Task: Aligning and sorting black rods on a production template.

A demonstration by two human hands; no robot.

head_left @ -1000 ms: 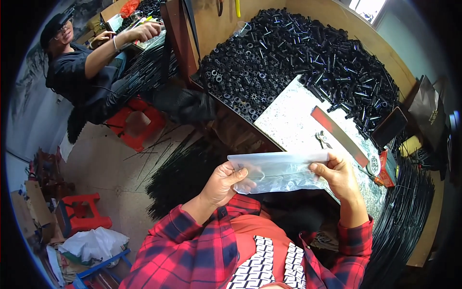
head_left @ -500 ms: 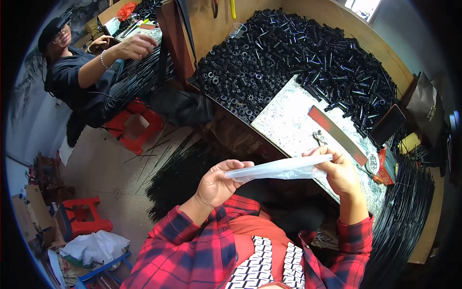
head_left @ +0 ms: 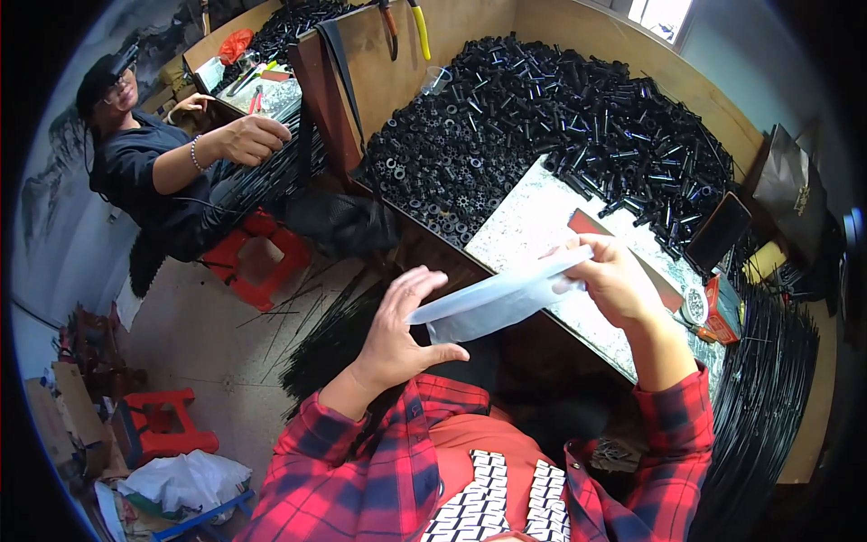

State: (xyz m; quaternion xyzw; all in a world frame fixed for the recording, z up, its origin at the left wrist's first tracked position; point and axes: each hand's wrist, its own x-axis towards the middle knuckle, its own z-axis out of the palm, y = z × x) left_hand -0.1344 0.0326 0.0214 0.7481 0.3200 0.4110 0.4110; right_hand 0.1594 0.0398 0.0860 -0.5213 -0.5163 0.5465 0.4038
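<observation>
A thin, translucent white plastic bag (head_left: pixel 497 305) stretches between my hands above my lap, near the front edge of the workbench. My right hand (head_left: pixel 621 285) pinches its right end between thumb and fingers. At the other end my left hand (head_left: pixel 390 341) is open, with the thumb spread away from the fingers and the bag's left end against the palm. Behind the right hand lies the white speckled work board (head_left: pixel 519 217), with a red-brown flat bar (head_left: pixel 664 285) on it, partly covered by that hand.
Black plastic parts (head_left: pixel 578 117) heap up behind the board. A phone (head_left: pixel 720 233), a small red box (head_left: pixel 724 310) and a bundle of black rods (head_left: pixel 768 379) are on the right. To the left, another person (head_left: pixel 144 154) sits near a red stool (head_left: pixel 257 262).
My left hand has gone from gripping the bag's end to spreading its fingers. The right hand has shifted left and up, and the bag now tilts and hangs wider.
</observation>
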